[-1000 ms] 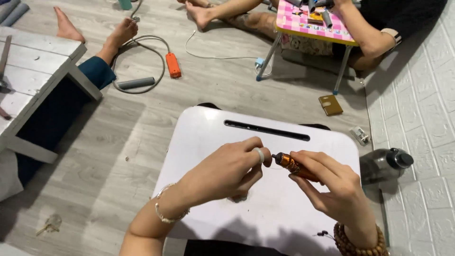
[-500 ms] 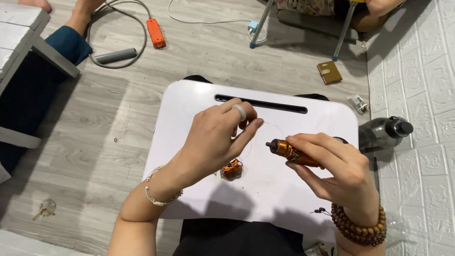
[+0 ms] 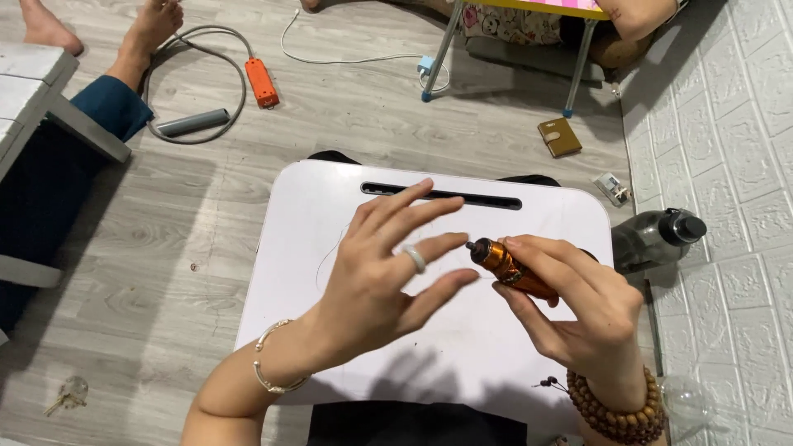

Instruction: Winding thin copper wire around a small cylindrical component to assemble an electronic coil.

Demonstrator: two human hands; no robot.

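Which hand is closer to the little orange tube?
Right. The right hand holds the orange tube in its fingers. The left hand is spread open just beside the tube's tip, not touching it.

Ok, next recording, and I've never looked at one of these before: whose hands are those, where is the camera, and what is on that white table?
There is no machine here. A person wears one camera on the head, so the single view looks down at that person's own two bare hands above a small white lap table set on a grey wood floor. The left hand is open with fingers spread, wears a ring and a bracelet, and holds nothing. The right hand, with a wooden bead bracelet at the wrist, pinches a small orange bottle with a dark tip. The tabletop itself has a long dark slot near its far edge; little else shows on it. On the floor around lie a grey bottle, a brown wallet, an orange switch on a cable and keys. Other people's feet and legs appear along the top edge.
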